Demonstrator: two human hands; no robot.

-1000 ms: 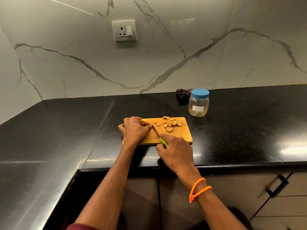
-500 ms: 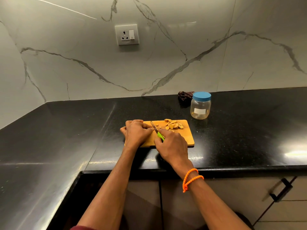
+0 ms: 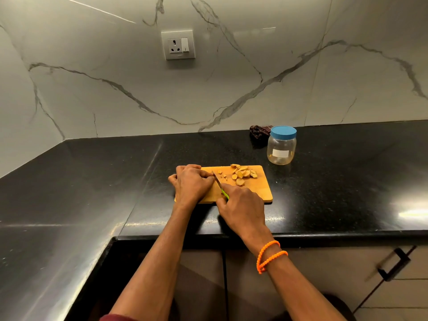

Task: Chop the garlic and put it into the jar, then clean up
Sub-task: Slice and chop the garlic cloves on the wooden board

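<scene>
A wooden cutting board [image 3: 259,192] lies on the black countertop [image 3: 335,193]. Sliced garlic pieces [image 3: 243,174] are heaped at its far middle. My left hand [image 3: 191,183] rests curled on the board's left part, its fingertips pinching a garlic piece that the hand hides. My right hand [image 3: 240,206] grips a green-handled knife [image 3: 218,183], whose blade stands right beside my left fingertips. A clear jar [image 3: 281,149] with a blue lid [image 3: 283,132] screwed on stands behind the board to the right.
A dark crumpled cloth [image 3: 259,132] lies against the marble wall behind the jar. A wall socket [image 3: 178,45] sits above. The counter bends round at the left. Below the front edge are cabinet doors with a black handle [image 3: 393,265].
The knife has moved a little forward and back beside my left fingertips, cutting. My left hand has stayed in place on the board. The camera view has shifted slightly.
</scene>
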